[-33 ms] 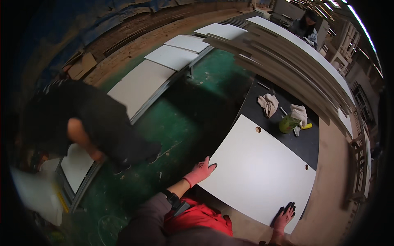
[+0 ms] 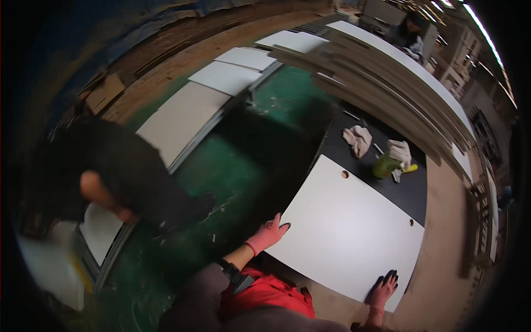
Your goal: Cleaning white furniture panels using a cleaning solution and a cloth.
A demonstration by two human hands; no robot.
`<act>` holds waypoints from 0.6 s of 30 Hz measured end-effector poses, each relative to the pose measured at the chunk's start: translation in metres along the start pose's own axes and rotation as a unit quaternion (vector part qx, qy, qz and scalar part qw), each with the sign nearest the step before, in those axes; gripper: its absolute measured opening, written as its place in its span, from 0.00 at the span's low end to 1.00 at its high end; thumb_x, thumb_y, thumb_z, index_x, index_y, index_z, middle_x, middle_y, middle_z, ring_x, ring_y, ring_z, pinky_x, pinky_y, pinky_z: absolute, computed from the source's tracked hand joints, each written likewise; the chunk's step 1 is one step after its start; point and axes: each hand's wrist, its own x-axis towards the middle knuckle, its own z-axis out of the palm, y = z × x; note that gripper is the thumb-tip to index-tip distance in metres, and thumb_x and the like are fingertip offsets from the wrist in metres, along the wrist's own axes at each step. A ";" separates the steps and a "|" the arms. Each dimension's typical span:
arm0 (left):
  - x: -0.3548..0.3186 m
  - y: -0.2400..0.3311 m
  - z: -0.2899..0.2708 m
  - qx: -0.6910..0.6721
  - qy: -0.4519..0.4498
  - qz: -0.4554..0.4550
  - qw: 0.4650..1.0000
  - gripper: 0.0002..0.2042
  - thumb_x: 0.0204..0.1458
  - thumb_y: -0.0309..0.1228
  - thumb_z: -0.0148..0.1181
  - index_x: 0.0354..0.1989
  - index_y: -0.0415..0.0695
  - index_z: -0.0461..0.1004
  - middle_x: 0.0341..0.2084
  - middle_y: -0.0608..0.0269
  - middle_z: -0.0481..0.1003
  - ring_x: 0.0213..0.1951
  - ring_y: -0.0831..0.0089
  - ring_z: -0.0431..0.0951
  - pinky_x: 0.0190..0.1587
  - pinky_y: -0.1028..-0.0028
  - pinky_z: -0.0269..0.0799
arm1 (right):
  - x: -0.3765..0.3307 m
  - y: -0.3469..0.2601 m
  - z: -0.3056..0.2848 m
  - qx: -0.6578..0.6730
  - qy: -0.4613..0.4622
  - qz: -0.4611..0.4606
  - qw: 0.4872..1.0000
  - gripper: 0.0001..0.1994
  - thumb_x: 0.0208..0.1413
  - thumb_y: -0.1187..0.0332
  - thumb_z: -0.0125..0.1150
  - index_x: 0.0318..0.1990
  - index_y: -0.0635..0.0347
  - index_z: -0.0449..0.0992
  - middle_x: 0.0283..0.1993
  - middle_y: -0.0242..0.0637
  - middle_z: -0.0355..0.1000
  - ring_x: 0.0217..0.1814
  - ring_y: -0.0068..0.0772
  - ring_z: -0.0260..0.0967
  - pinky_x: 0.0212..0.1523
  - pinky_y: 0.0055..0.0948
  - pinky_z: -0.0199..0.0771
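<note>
Over on the far left, another person in dark clothing (image 2: 119, 171) is bending low over the green floor (image 2: 243, 166), one bare forearm hanging down beside a row of pale panels (image 2: 182, 116) that are running away toward the far wall. Coming toward the middle, the left hand (image 2: 269, 233), in a reddish glove, is lying flat on the near-left corner of the white board (image 2: 348, 227), fingers spread and resting on the surface rather than curling round anything. The board itself is lying on the dark worktable (image 2: 412, 191), covering its near part, with small round holes showing near its far corner and right edge. Beyond it, on the bare dark top, two crumpled cloths (image 2: 358, 138) are sitting beside a green bottle (image 2: 385, 166). Further right, the right hand (image 2: 385, 289), dark fingertips spread, is pressing on the board's near-right corner. Long stacked boards (image 2: 398, 83) are stretching along the far right.
</note>
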 end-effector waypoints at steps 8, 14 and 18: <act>-0.005 -0.027 0.017 -0.059 0.131 0.024 0.989 0.28 0.55 0.44 0.46 0.56 0.33 0.56 0.41 0.38 0.71 0.44 0.45 0.71 0.47 0.57 0.67 | 0.082 -0.198 -0.022 0.176 0.094 -0.290 0.936 0.25 0.45 0.72 0.59 0.54 0.60 0.64 0.62 0.49 0.54 0.64 0.51 0.49 0.63 0.43 0.48; 0.004 -0.019 0.033 -0.052 0.121 -0.004 0.991 0.21 0.56 0.42 0.46 0.52 0.41 0.60 0.27 0.44 0.75 0.32 0.50 0.76 0.31 0.57 0.71 | 0.241 -0.324 0.043 0.208 0.104 -0.363 0.902 0.29 0.46 0.68 0.60 0.56 0.69 0.60 0.59 0.58 0.57 0.65 0.57 0.48 0.65 0.43 0.46; -0.003 -0.007 0.020 -0.001 0.101 -0.053 0.993 0.20 0.57 0.41 0.44 0.52 0.40 0.62 0.38 0.46 0.74 0.39 0.50 0.74 0.39 0.59 0.71 | 0.341 -0.403 0.051 0.137 0.121 -0.312 0.932 0.30 0.54 0.65 0.52 0.62 0.65 0.51 0.64 0.57 0.48 0.67 0.55 0.44 0.66 0.39 0.46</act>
